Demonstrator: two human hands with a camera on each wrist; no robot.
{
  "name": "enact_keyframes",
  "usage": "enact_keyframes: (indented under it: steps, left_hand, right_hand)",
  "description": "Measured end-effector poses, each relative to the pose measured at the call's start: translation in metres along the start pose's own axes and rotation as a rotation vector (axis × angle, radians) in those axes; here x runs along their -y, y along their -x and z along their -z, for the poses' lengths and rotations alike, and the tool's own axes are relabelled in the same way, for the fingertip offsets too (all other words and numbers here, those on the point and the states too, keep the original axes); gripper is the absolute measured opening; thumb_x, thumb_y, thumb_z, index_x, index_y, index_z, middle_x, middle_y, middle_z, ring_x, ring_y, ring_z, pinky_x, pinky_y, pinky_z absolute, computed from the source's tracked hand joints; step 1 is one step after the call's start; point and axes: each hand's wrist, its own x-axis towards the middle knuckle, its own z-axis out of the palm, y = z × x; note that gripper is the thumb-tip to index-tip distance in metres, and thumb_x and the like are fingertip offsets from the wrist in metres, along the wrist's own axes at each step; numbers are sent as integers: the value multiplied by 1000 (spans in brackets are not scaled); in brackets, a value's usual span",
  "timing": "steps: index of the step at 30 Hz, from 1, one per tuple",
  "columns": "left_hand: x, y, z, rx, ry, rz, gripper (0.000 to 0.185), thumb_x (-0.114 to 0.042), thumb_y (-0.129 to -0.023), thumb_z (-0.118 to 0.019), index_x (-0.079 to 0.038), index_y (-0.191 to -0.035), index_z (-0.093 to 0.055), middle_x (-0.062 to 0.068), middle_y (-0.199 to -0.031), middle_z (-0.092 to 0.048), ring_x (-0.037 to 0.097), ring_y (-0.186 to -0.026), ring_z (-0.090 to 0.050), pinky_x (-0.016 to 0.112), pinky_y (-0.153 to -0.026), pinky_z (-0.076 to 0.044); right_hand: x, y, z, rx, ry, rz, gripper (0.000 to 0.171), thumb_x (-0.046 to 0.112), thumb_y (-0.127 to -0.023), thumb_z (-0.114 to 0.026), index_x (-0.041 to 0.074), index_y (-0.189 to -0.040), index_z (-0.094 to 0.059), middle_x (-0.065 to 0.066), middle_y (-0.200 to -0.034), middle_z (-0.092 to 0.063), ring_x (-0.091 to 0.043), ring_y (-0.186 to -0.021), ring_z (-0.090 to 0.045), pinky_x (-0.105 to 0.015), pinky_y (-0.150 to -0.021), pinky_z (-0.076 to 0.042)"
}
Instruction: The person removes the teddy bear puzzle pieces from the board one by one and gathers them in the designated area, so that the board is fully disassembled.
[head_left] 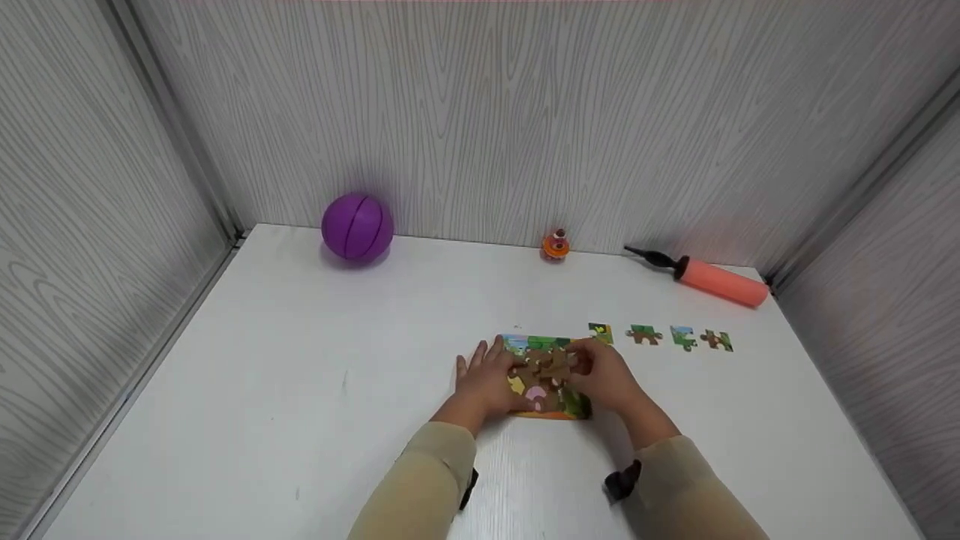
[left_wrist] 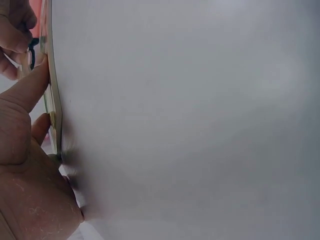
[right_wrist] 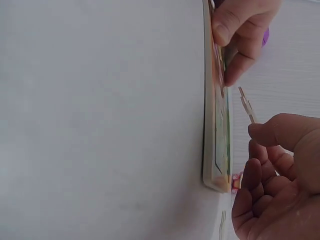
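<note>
A picture puzzle board (head_left: pixel 551 415) with a brown animal figure lies flat on the white table. On its left side rests my left hand (head_left: pixel 486 384), fingers spread, with the thumb and a fingertip (right_wrist: pixel 232 75) on the board in the right wrist view. My right hand (head_left: pixel 609 379) pinches a brown puzzle piece (right_wrist: pixel 246 104) between thumb and fingers. That piece is tilted and held above the board's right half. Seen from the right wrist, the remaining fingers curl below the pinch. The hands hide parts of the board's left and right edges.
Several loose puzzle pieces (head_left: pixel 644 334) lie in a row right of the board. Along the back stand a purple ball (head_left: pixel 358 228) and a small orange-and-red toy (head_left: pixel 556 246). A coral hand pump (head_left: pixel 720 281) with a black nozzle lies at the back right, near the wall.
</note>
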Motion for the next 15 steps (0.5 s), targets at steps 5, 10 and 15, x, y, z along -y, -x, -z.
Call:
enact_keyframes:
  steps: [5, 10, 15]
  left_hand:
    - [1, 1, -1, -2, 18, -8, 76, -53, -83, -89, -19, -146, -61, 11, -177, -15, 37, -163, -7, 67, -125, 1]
    - [1, 1, -1, -2, 33, -5, 76, -51, -83, -89, -19, -146, -61, 11, -177, -16, 37, -163, -6, 66, -126, 1]
    - [1, 0, -2, -2, 44, 3, 79, -51, -83, -89, -18, -148, -60, 12, -177, -15, 36, -163, -6, 65, -126, 3]
  right_hand:
    - [-7, 2, 21, -29, 12, 29, 41, -5, -89, -72, -4, -130, -65, -11, -104, -66, -23, -90, -58, -33, -73, -49]
    - [-15, 6, 41, -49, 51, 67, 40, -4, -91, -73, -4, -130, -67, -15, -107, -66, -26, -91, -60, -37, -76, -51]
    - [-25, 9, 57, -58, 90, 55, 39, -2, -91, -76, -3, -129, -69, -18, -110, -67, -27, -93, -62, -39, -79, -52]
